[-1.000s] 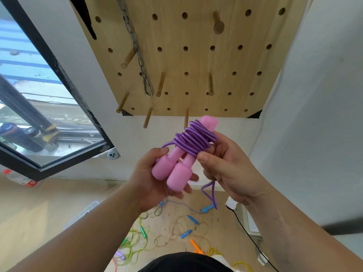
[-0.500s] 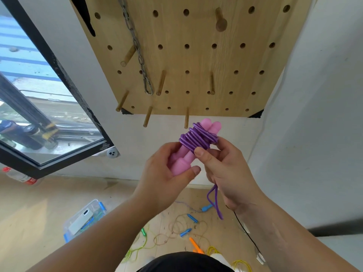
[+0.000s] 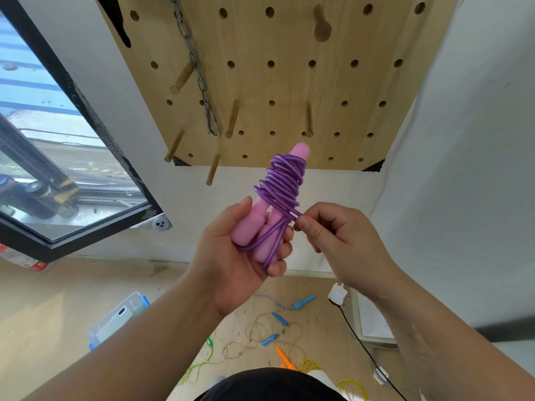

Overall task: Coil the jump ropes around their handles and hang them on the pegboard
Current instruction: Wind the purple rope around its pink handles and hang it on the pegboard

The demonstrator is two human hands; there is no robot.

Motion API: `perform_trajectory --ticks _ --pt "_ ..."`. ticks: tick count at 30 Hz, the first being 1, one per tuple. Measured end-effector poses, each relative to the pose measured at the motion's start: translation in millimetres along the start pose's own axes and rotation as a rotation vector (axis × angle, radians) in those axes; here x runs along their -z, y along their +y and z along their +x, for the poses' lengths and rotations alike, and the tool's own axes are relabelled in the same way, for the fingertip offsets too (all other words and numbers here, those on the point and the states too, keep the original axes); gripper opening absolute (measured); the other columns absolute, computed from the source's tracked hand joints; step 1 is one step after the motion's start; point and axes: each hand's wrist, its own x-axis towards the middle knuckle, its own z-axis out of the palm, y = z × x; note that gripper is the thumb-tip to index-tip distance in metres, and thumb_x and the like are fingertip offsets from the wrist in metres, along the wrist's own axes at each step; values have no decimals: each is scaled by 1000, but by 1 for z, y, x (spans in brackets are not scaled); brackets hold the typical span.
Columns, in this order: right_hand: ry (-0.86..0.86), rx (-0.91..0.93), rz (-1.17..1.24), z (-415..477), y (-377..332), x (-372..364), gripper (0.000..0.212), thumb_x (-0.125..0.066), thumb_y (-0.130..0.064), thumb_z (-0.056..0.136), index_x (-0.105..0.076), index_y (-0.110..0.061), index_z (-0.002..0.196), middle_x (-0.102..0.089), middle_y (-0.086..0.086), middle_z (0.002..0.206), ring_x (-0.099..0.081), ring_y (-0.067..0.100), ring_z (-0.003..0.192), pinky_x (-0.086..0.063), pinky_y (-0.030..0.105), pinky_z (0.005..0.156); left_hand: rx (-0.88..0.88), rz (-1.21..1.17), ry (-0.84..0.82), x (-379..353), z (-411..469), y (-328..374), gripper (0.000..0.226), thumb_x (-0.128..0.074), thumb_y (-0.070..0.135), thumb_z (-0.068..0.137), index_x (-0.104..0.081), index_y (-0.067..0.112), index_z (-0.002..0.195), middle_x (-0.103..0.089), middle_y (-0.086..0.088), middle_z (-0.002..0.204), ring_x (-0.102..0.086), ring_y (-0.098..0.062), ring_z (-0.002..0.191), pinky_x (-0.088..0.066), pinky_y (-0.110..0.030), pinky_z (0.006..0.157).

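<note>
Purple jump rope point(image 3: 285, 180) coiled round its pink handles point(image 3: 250, 225), held up at the lower edge of the pegboard point(image 3: 289, 82), left hand point(image 3: 231, 261) fingers point(image 3: 285, 248) curled round the handles, right hand point(image 3: 338, 241) fingers point(image 3: 314, 230) pinching a loose strand.

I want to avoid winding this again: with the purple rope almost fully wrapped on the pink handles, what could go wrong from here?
1. Only the right hand pinches the last strand of the purple rope; if that pinch slips, the uneven turns may unwind.
2. The coil sits high on the pink handles, near their tip, so it might slide off.
3. A loose loop crosses the left hand fingers and could trap them when pulled tight.
</note>
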Motion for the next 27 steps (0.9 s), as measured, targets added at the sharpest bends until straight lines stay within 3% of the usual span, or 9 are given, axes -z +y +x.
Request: perform_trajectory --ticks 4,8,12,14,17,19,21,25,27 --pt "-199 -76 307 4 5 6 48 -66 -32 94 -49 -22 138 -56 5 68 -46 10 56 -40 20 55 163 -50 -135 8 -3 0 57 -49 48 90 -69 -2 106 -63 -17 78 -61 -22 53 -48 -25 41" --pt "-250 7 424 2 3 -1 45 -58 -25 97 -51 -20 141 -66 -1 113 -30 14 54 -33 23 51 250 -185 -313 21 3 -2 65 -47 49 101 -60 -11 124 -69 -29 103 -74 -35 79 -62 -40 66" --pt "-147 -64 583 1 2 -9 38 -56 -19 98 -55 -10 135 -57 -7 71 -29 12 53 -30 23 50 293 81 -213 15 6 7 72 -44 59 97 -69 -9 104 -71 -32 96 -73 -42 80 -62 -44 69" --pt "-67 -128 606 0 2 -12 38 -54 -19 99 -55 -12 136 -58 1 71 -30 11 52 -31 24 50 165 509 120 8 3 4 73 -36 63 99 -72 0 91 -72 -25 84 -71 -41 71 -60 -45 67" --pt "-59 -233 642 -1 2 -15 31 -51 -16 102 -57 -10 132 -65 3 78 -28 10 51 -29 22 49 -450 933 385 15 7 -7 34 -36 45 107 -63 26 111 -72 0 96 -70 -34 91 -60 -49 77" --pt "-95 -290 698 -2 1 -15 25 -49 -17 104 -59 -6 124 -67 3 82 -26 10 51 -29 20 48 -765 1103 189 25 4 -3 33 -37 30 102 -59 32 128 -64 9 124 -62 -23 116 -56 -49 91" --pt "-138 -335 758 -5 -1 -12 21 -48 -17 104 -62 -6 115 -68 2 81 -23 9 51 -27 19 46 -898 1394 -100 32 -1 12 54 -45 28 89 -55 18 140 -46 -3 153 -45 -27 139 -44 -51 108" --pt "-247 -456 815 -9 -7 1 16 -55 -22 95 -69 -13 92 -68 0 73 -22 5 48 -22 16 43 -934 2017 -385 31 -7 39 95 -79 35 67 -39 23 153 -24 -7 167 -20 -29 155 -25 -64 117" --pt "-326 -515 799 -11 -13 5 15 -58 -24 88 -70 -14 88 -67 0 70 -22 4 47 -16 18 45 -949 2162 -463 28 -4 47 94 -84 38 73 -36 30 154 -28 -1 166 -20 -23 155 -25 -63 119"
